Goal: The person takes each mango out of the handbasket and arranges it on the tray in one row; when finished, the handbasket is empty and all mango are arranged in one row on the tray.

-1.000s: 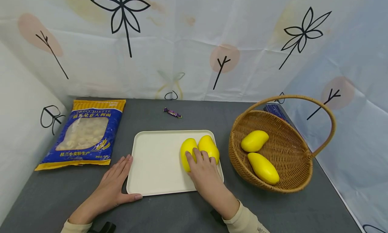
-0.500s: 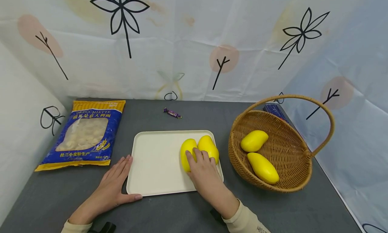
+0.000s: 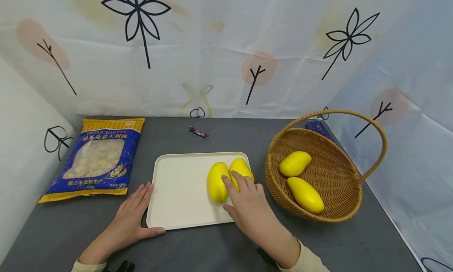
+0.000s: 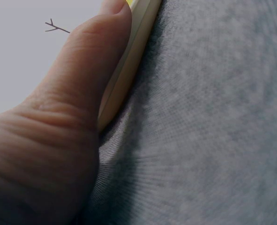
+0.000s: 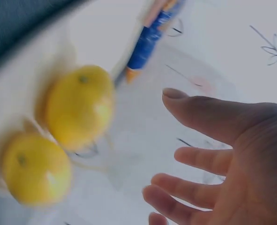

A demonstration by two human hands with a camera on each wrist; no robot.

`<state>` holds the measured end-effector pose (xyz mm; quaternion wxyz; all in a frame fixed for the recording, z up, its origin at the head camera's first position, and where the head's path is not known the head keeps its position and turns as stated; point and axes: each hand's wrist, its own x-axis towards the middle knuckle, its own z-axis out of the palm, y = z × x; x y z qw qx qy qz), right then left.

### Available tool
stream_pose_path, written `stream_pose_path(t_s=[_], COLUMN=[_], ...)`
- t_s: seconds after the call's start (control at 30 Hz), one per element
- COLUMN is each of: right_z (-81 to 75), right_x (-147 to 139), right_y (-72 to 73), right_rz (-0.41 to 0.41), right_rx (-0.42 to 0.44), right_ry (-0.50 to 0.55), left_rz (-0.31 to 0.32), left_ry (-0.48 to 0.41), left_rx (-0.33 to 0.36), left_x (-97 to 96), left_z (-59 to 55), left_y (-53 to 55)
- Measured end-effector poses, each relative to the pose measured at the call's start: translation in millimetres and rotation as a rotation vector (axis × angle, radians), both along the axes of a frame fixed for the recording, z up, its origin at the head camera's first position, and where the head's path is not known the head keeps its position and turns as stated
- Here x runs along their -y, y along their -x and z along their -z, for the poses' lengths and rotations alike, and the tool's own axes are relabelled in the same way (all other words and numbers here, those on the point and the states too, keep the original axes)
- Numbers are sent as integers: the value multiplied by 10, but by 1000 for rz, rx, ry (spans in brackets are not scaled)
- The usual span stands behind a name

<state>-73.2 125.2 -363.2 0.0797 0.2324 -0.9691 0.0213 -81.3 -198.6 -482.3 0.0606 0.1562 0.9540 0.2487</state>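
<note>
Two yellow mangoes lie side by side at the right end of a cream rectangular tray point(image 3: 180, 193). The left mango point(image 3: 217, 182) shows almost whole; the other mango point(image 3: 239, 166) is partly hidden behind my right hand point(image 3: 253, 209). That hand is above the tray's right edge, fingers spread and apart from the fruit in the right wrist view. My left hand point(image 3: 124, 221) rests at the tray's left front corner, fingers straight along the side and thumb at the front rim.
A wicker basket point(image 3: 339, 185) with a tall handle stands on the right, holding two more mangoes point(image 3: 306, 195). A blue and yellow pasta bag point(image 3: 95, 158) lies at the left. Behind the tray is a purple wrapped candy point(image 3: 199, 132). A dark blue box point(image 3: 320, 129) sits behind the basket.
My right hand has let go of the mangoes and drawn back slightly to the right, its fingers spreading. The left hand stays at the tray's corner.
</note>
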Motion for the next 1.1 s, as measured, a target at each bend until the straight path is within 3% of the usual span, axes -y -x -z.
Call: stream_pose_path(t_s=[0.27,0.37,0.53,0.67,0.83,0.97,1.1], right_z=[-611,-836,-1067,-1029,-782,-576,-468], right_x=[-506,-732,-1083,-1283,-1399,-1472,-1528], right_y=[-24,64,357,658,990,1187,1302], right_rz=[-61,-57,-65,-101,-118,-140,-121], right_rx=[-97,-37,103,191,334,386,448], right_ry=[32,41,-64,-158,-190,-215,-252], left_rz=[-2,-3,-9,-9,-9,-8,-3], left_ry=[-2,-3,-8,-14,-14,-8,-14], left_rx=[-16,-15,-13,-17,-19,-25,-31], left_x=[5,5,6,7,10,9,2], left_z=[-2,-1,2,10,8,6,14], left_y=[-16,-20,-22,-27,-24,-19,-18])
